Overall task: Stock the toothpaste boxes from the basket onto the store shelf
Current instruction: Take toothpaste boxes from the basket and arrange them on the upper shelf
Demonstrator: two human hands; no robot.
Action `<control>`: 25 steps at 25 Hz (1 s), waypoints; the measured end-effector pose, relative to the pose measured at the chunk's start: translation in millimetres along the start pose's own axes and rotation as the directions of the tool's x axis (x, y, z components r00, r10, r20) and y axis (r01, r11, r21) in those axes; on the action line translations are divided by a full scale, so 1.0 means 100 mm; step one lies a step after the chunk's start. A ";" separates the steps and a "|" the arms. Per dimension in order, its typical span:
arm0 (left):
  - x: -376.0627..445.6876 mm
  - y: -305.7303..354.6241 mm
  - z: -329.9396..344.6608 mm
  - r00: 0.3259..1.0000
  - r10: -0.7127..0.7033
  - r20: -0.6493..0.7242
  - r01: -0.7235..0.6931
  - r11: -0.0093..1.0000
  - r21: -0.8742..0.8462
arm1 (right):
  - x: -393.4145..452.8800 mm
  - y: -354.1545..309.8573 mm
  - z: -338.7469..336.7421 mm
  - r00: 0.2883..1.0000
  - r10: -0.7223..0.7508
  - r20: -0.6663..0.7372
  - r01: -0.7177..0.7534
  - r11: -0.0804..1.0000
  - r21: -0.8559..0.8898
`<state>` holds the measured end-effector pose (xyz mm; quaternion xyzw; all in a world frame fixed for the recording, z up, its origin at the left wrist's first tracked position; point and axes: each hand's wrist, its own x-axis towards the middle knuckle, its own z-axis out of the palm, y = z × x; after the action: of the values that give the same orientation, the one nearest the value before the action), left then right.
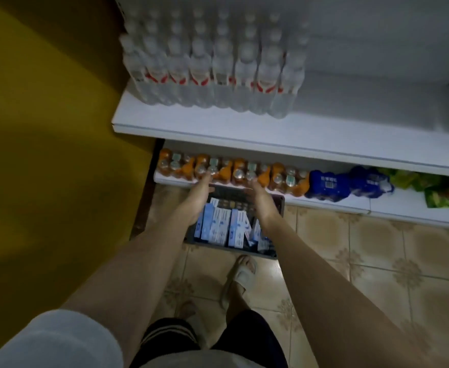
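Note:
A dark plastic basket [280, 201] sits on the tiled floor against the bottom shelf. Several blue and white toothpaste boxes [218, 227] stand packed inside it. My left hand [198, 197] hangs over the basket's left side with fingers straight, holding nothing. My right hand [262, 201] hangs over the basket's right side, fingers also straight and empty. Both hands face each other with the boxes below and between them. The white store shelf [271, 135] above has bare room on its right half.
Clear water bottles [210, 67] fill the left of the upper shelf. Orange drink bottles [231, 170], blue packs [329, 184] and green packets [430, 189] line the bottom shelf. A yellow wall [45, 128] stands left. My sandalled foot [238, 274] is behind the basket.

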<state>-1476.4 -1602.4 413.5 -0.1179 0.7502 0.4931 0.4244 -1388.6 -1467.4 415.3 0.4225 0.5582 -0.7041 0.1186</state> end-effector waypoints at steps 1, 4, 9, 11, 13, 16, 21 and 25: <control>0.16 -0.16 0.15 0.999 -0.050 0.003 0.050 0.999 0.000 | 0.17 0.21 -0.10 0.999 0.043 0.002 -0.043 0.999 0.006; 0.67 -0.68 0.53 0.983 -0.182 -0.007 0.182 0.983 0.013 | 0.59 0.86 -0.34 0.986 0.167 0.003 -0.167 0.986 -0.010; 1.62 -1.60 0.91 0.932 -0.362 0.007 0.362 0.932 0.019 | 1.29 1.93 -0.52 0.940 0.339 -0.048 -0.339 0.941 0.006; 2.02 -1.95 1.05 0.918 -0.397 -0.012 0.398 0.917 0.017 | 1.62 2.26 -0.56 0.926 0.374 -0.058 -0.375 0.927 -0.015; 2.46 -2.27 1.22 0.909 -0.416 0.003 0.415 0.908 0.061 | 2.03 2.59 -0.59 0.936 0.343 -0.079 -0.351 0.929 -0.120; 3.03 -2.70 1.52 0.891 -0.451 0.059 0.440 0.887 0.140 | 2.67 3.00 -0.67 0.949 0.273 -0.155 -0.307 0.909 -0.281; 3.71 -3.18 2.08 0.903 -0.376 0.208 0.346 0.923 0.167 | 3.44 3.45 -0.93 0.937 0.172 -0.303 -0.299 0.843 -0.448; 4.01 -3.32 2.43 0.892 -0.358 0.275 0.320 0.931 0.172 | 3.76 3.69 -1.04 0.895 0.245 -0.373 -0.402 0.805 -0.436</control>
<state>-1397.8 -1463.0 -137.6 -0.1443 0.6732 0.3766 0.6198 -1336.0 -1389.4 -113.3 0.5681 0.6516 -0.4312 0.2583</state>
